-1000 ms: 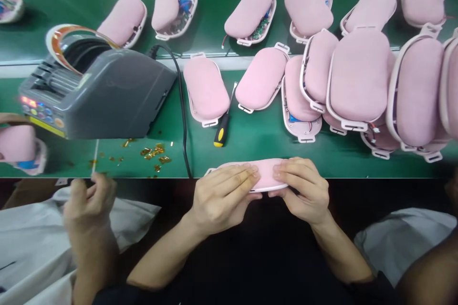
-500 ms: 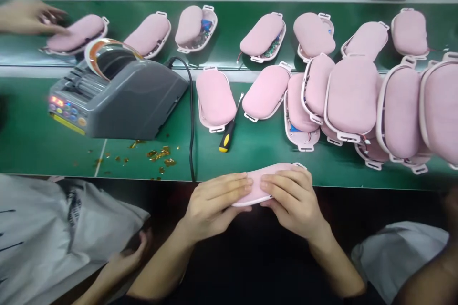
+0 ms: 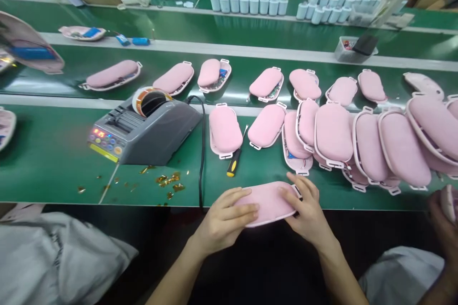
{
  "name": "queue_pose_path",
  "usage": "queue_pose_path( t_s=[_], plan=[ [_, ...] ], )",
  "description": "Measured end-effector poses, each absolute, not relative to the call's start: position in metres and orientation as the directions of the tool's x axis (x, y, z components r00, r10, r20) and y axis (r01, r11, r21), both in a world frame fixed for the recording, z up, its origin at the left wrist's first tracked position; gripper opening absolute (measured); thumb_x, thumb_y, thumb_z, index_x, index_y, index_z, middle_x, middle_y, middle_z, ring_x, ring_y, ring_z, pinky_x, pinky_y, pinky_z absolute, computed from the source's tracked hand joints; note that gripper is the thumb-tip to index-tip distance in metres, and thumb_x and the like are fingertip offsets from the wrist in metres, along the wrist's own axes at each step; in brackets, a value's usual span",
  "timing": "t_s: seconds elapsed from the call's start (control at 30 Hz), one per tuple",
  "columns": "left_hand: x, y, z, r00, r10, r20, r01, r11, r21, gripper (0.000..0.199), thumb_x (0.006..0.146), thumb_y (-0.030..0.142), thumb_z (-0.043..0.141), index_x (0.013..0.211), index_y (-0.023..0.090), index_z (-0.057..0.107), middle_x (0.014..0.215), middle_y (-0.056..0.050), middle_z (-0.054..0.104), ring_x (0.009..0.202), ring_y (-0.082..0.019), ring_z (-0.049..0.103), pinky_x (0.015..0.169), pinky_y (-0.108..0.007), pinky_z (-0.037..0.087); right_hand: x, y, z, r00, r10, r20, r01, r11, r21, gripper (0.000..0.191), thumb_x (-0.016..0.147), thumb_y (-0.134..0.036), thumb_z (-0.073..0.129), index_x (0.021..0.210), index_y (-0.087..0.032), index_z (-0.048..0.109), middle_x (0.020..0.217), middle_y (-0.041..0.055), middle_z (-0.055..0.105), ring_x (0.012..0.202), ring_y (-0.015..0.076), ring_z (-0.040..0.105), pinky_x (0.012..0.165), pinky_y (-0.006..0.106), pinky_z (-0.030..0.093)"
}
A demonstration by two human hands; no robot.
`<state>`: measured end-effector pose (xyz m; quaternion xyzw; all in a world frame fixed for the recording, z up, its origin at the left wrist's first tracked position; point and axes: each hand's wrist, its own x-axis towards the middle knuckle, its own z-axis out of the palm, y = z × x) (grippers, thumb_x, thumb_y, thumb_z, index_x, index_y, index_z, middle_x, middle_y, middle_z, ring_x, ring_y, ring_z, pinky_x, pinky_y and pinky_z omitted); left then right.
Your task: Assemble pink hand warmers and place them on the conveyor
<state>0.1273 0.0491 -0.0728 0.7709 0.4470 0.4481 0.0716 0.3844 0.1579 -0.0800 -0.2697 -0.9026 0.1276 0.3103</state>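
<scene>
Between my hands, at the bench's front edge, is a pink oval padded case [image 3: 268,201] with a pale rim and strap loops at its ends. My left hand [image 3: 225,219] grips its left end, fingers lying over the top. At the right end my right hand [image 3: 304,205] holds it too, the thumb beneath and some fingers raised off the surface. Beyond it lies a black and yellow screwdriver [image 3: 234,162] beside another pink case [image 3: 225,128]. Whatever is inside the held case is hidden.
A grey tape dispenser [image 3: 150,128] stands at left, its black cable [image 3: 201,162] running to the front edge. Gold tape scraps [image 3: 168,180] lie before it. Several pink cases [image 3: 332,131] are piled at right. Co-workers sit on both sides; a hand [image 3: 442,224] shows at right.
My view has tilted up, showing the far benches. My right hand has loosened, lifting its fingers, and more of the case's top shows. The co-worker's hand at upper left has gone from view.
</scene>
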Motion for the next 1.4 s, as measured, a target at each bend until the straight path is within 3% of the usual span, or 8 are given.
queue_pose_path(
  t_s=[0.1, 0.2, 0.33, 0.5, 0.67, 0.83, 1.0, 1.4],
  plan=[
    [0.13, 0.044, -0.08, 0.185, 0.833, 0.521, 0.682, -0.49, 0.542, 0.051, 0.099, 0.056, 0.068, 0.138, 0.022, 0.066, 0.132, -0.015, 0.077, 0.143, -0.037, 0.061, 0.114, -0.06, 0.058, 0.394, 0.158, -0.09, -0.692, 0.495, 0.525, 0.378, 0.869, -0.321, 0.053, 0.088, 0.001, 0.06, 0.13, -0.03, 0.073, 0.132, 0.007, 0.077, 0.129, 0.0281, 0.066, 0.099, 0.047, 0.058],
    [0.139, 0.04, -0.086, -0.008, 0.947, 0.322, 0.786, -0.193, 0.588, 0.087, 0.095, 0.068, 0.067, 0.16, 0.016, 0.044, 0.149, -0.023, 0.065, 0.138, -0.043, 0.064, 0.108, -0.062, 0.062, 0.397, 0.15, -0.094, -0.724, 0.486, 0.49, 0.348, 0.87, -0.35, 0.049, 0.09, -0.017, 0.075, 0.137, -0.03, 0.07, 0.14, 0.0107, 0.072, 0.134, 0.0336, 0.063, 0.101, 0.053, 0.062],
    [0.15, 0.037, -0.09, -0.047, 0.934, 0.354, 0.755, -0.199, 0.624, 0.061, 0.093, 0.055, 0.076, 0.146, 0.027, 0.061, 0.124, -0.013, 0.077, 0.111, -0.034, 0.077, 0.099, -0.051, 0.068, 0.4, 0.145, -0.087, -0.667, 0.666, 0.333, 0.392, 0.694, -0.604, 0.088, 0.09, -0.055, 0.08, 0.164, -0.025, 0.043, 0.159, 0.0214, 0.055, 0.138, 0.0374, 0.063, 0.104, 0.058, 0.062],
    [0.152, 0.037, -0.083, -0.114, 0.896, 0.43, 0.624, -0.272, 0.732, 0.031, 0.107, 0.04, 0.06, 0.135, 0.026, 0.064, 0.111, -0.007, 0.082, 0.096, -0.02, 0.082, 0.086, -0.029, 0.071, 0.397, 0.149, -0.069, -0.575, 0.762, 0.298, 0.297, 0.534, -0.792, 0.039, 0.1, -0.032, 0.072, 0.139, -0.028, 0.069, 0.116, 0.0072, 0.082, 0.1, 0.0238, 0.081, 0.09, 0.035, 0.069],
    [0.151, 0.054, -0.084, -0.272, 0.805, 0.527, 0.467, -0.369, 0.804, 0.048, 0.107, 0.039, 0.06, 0.153, 0.026, 0.051, 0.121, -0.011, 0.082, 0.108, -0.027, 0.081, 0.092, -0.037, 0.072, 0.393, 0.165, -0.017, -0.462, 0.622, 0.632, 0.195, 0.767, -0.611, 0.039, 0.099, -0.018, 0.067, 0.135, -0.032, 0.071, 0.108, 0.0037, 0.084, 0.089, 0.0275, 0.083, 0.076, 0.039, 0.072],
    [0.151, 0.098, -0.096, -0.395, 0.802, 0.448, 0.586, -0.156, 0.795, 0.049, 0.105, 0.035, 0.056, 0.153, 0.025, 0.049, 0.142, -0.016, 0.071, 0.115, -0.031, 0.079, 0.088, -0.044, 0.072, 0.396, 0.253, 0.087, -0.111, 0.55, 0.828, 0.724, 0.615, -0.312, 0.034, 0.095, -0.036, 0.077, 0.128, -0.029, 0.075, 0.097, 0.0042, 0.082, 0.07, 0.0261, 0.076, 0.065, 0.038, 0.064],
    [0.148, 0.111, -0.11, -0.166, 0.771, 0.615, 0.828, -0.23, 0.512, 0.041, 0.103, 0.027, 0.057, 0.144, 0.019, 0.058, 0.129, -0.012, 0.077, 0.12, -0.028, 0.076, 0.095, -0.039, 0.069, 0.361, 0.41, 0.175, -0.152, 0.923, 0.353, 0.979, 0.189, -0.074, 0.039, 0.101, -0.042, 0.068, 0.133, -0.019, 0.068, 0.125, 0.0138, 0.076, 0.119, 0.0348, 0.071, 0.103, 0.046, 0.054],
    [0.138, 0.126, -0.132, 0.026, 0.661, 0.75, 0.876, -0.376, 0.302, 0.029, 0.097, 0.011, 0.055, 0.12, 0.019, 0.071, 0.105, -0.004, 0.082, 0.103, -0.02, 0.078, 0.092, -0.026, 0.065, 0.304, 0.553, 0.099, 0.088, 0.996, -0.01, 0.996, -0.087, 0.034, 0.042, 0.102, -0.041, 0.071, 0.135, -0.014, 0.064, 0.136, 0.0137, 0.066, 0.117, 0.0257, 0.069, 0.1, 0.046, 0.062]
  ],
)
